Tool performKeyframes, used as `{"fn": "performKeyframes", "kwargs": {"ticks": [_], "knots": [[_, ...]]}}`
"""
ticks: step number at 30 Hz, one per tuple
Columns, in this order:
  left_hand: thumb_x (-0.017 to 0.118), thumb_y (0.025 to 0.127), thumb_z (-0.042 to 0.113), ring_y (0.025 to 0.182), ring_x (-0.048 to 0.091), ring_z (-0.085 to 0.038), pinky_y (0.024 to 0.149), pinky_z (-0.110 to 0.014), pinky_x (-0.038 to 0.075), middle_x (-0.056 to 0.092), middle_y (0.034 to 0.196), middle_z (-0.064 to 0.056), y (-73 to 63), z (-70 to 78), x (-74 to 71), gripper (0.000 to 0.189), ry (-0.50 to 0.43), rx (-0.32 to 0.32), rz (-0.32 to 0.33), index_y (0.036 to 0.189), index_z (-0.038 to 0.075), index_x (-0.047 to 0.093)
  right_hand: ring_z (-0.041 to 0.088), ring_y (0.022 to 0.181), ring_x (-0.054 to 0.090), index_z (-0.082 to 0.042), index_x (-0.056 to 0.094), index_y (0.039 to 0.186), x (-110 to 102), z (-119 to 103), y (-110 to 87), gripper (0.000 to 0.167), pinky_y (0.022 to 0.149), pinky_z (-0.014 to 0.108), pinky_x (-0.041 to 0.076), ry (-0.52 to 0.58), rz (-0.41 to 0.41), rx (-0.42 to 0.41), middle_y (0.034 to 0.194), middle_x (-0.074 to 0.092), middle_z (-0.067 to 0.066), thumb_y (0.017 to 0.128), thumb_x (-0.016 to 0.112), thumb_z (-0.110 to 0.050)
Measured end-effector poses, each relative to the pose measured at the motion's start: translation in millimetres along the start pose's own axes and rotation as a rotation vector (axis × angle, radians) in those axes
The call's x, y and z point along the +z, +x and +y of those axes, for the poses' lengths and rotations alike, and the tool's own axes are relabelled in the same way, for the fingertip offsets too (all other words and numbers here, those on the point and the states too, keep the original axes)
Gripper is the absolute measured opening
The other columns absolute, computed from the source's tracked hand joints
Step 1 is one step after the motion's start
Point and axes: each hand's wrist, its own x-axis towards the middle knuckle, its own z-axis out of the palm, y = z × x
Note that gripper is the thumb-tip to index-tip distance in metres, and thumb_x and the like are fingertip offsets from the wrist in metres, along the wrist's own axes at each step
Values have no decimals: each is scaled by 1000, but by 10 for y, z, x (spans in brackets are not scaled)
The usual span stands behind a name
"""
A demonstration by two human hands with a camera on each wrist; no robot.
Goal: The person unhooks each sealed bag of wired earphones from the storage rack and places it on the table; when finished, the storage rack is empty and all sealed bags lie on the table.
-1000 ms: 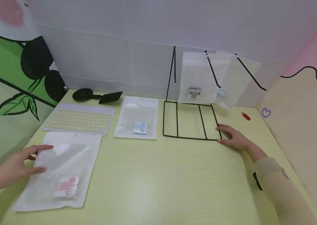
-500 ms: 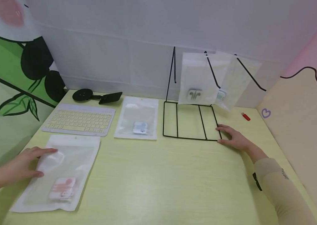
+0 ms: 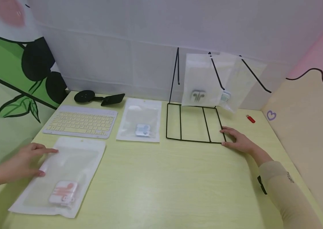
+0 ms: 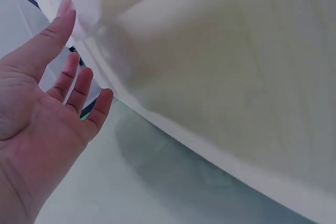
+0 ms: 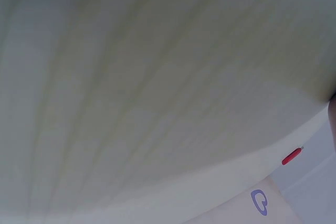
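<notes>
My left hand [image 3: 24, 160] is at the left edge of a white-and-clear zip bag [image 3: 72, 165], index finger and thumb spread apart on it. In the left wrist view, the left hand [image 4: 47, 98] shows its other fingers loosely extended beside the bag. A white earphone case with pink marking [image 3: 63, 192] lies in the bag's lower part. At the right, my right hand [image 3: 240, 140] touches the base of a black wire display rack [image 3: 196, 140], thumb at the front corner and index finger on the side wire. Two more bags hang on the rack, one with an earphone case [image 3: 198, 95].
Another zip bag with a blue-marked earphone case [image 3: 143, 130] lies mid-table. A white keyboard [image 3: 81, 121] sits behind the left bag, with a black stand-like object [image 3: 98, 97] near the wall. A red USB stick [image 3: 250, 119] lies right of the rack.
The left bag has slid slightly toward the person and turned, its top edge now lower than the keyboard's front. My left hand moved slightly with it. My right hand and the rack stay put.
</notes>
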Motion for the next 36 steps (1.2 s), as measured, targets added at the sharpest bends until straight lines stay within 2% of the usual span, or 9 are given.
{"fn": "performKeyframes", "kwargs": {"ticks": [4,9,11,18,20,24,28,32,36], "knots": [[92,46,23,97,40,-24,78,-31,31,49,110,-12,82,27,-68,82,-18,15,39,121,16,61,45,139,16,-13,44,140,4,-9,-12,61,106,67,15,4,2,6,153,23,17,88,66,-37],[90,55,18,104,40,-36,81,-53,30,49,118,-18,237,205,-235,78,-136,22,41,125,11,57,45,140,16,-15,44,140,-2,-22,-5,61,106,67,14,10,-1,12,154,22,16,88,65,-38],[89,59,20,106,41,-38,83,-55,30,50,121,-19,326,307,-313,75,-151,11,42,126,10,57,44,140,16,-15,44,140,-4,-28,-6,61,106,67,14,17,1,11,154,22,16,88,66,-37],[83,71,28,101,50,-32,80,-45,38,58,114,-14,676,744,-629,75,-134,-57,29,135,8,49,45,139,17,-14,45,139,-1,-16,-7,60,106,66,15,8,9,-2,153,24,16,88,66,-36],[82,73,28,104,50,-32,82,-46,38,58,115,-14,779,901,-718,75,-167,-75,31,136,9,47,44,140,16,-14,45,139,-1,-11,-6,60,106,66,15,5,5,3,154,23,16,88,66,-36],[80,76,27,112,47,-28,84,-33,35,54,127,-10,988,1253,-850,75,-235,-66,71,140,16,44,44,140,16,-15,44,140,-3,8,-1,61,107,66,15,-1,3,11,154,23,16,88,66,-38],[78,78,25,119,43,-29,85,-30,33,45,139,-9,1188,1594,-891,80,-311,-34,115,146,21,35,44,140,16,-15,45,140,5,23,-5,61,107,65,15,0,10,5,154,23,16,88,66,-37],[76,81,24,126,39,-28,93,-38,35,39,144,-9,1395,1887,-850,83,-398,-16,151,149,21,28,44,139,17,-14,45,139,11,29,-9,61,107,66,15,7,12,-7,153,24,16,87,67,-37],[73,83,31,134,32,-27,102,-49,34,30,150,-5,1617,2094,-739,85,-461,-3,152,150,24,22,43,140,17,-15,45,139,2,20,2,61,107,66,15,11,6,4,154,24,15,87,67,-38]]}}
